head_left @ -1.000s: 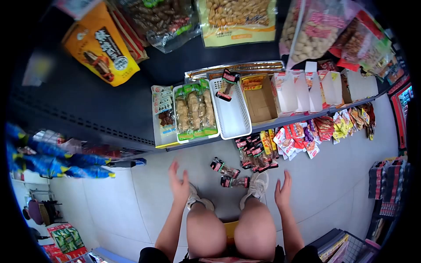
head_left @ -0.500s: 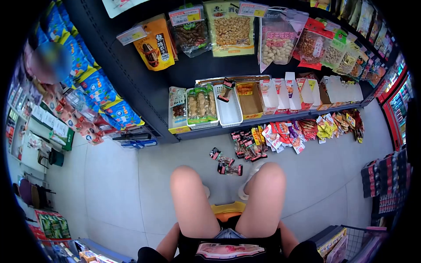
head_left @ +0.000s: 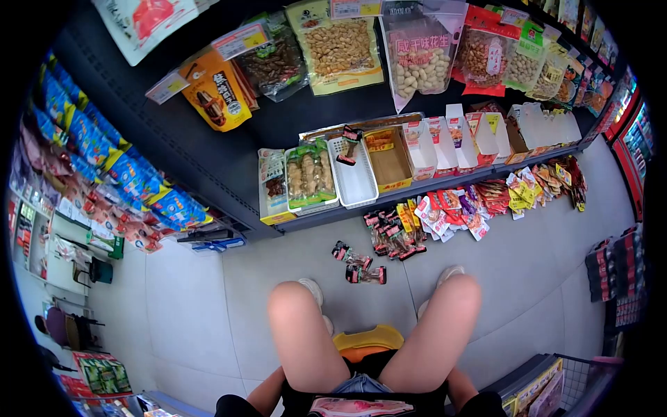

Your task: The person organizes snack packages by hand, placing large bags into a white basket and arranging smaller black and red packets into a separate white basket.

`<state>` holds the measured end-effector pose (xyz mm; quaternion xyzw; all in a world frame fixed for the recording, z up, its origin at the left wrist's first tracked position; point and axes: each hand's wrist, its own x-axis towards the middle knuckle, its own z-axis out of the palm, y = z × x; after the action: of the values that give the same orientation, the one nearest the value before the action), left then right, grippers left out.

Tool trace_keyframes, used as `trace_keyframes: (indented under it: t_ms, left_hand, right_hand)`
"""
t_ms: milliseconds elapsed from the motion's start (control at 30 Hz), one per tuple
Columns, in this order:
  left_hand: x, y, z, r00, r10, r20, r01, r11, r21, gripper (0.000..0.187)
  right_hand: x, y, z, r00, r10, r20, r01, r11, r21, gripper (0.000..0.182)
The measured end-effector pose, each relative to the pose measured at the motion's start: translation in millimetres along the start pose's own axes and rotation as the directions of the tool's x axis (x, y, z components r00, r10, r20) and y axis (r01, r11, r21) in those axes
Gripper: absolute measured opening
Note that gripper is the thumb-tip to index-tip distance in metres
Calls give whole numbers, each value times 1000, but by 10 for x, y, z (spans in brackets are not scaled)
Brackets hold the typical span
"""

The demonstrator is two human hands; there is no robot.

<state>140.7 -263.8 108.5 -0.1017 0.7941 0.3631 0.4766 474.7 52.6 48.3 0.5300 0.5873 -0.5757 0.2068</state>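
Note:
Neither of my hands shows. Both forearms run down beside my thighs and the hands are hidden behind my legs, near the yellow stool (head_left: 368,338) under me. On the floor before my feet lie small black-and-red snack packets (head_left: 366,275), with a larger heap of the same packets (head_left: 394,235) just behind. A white plastic basket (head_left: 358,189) on the low shelf holds one such packet (head_left: 349,147). Left of it stands a tray of green-wrapped snacks (head_left: 310,177); right of it is a brown cardboard box (head_left: 389,167) with a few packets at its back.
More snack packets (head_left: 455,208) line the floor along the shelf's foot. Several white display boxes (head_left: 445,146) stand on the low shelf. Bags of nuts (head_left: 420,59) hang above it. Blue snack bags (head_left: 135,174) hang at left, and dark stacked packs (head_left: 615,264) stand at right.
My view has tilted and shifted slightly, so the shelf appears turned. My knees have spread wider apart and my feet have moved. The packets and boxes stay where they were.

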Motion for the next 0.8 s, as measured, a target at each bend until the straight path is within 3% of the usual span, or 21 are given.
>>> trace_keyframes:
  t_ms: [500, 800]
  left_hand:
    - [308, 658, 482, 982, -181, -54, 187, 974, 129, 20]
    - [193, 802, 725, 982, -184, -35, 187, 967, 173, 20]
  right_hand:
    - [961, -482, -257, 989, 124, 77, -128, 991, 39, 47]
    - [1010, -615, -457, 988, 104, 111, -106, 994, 9, 47]
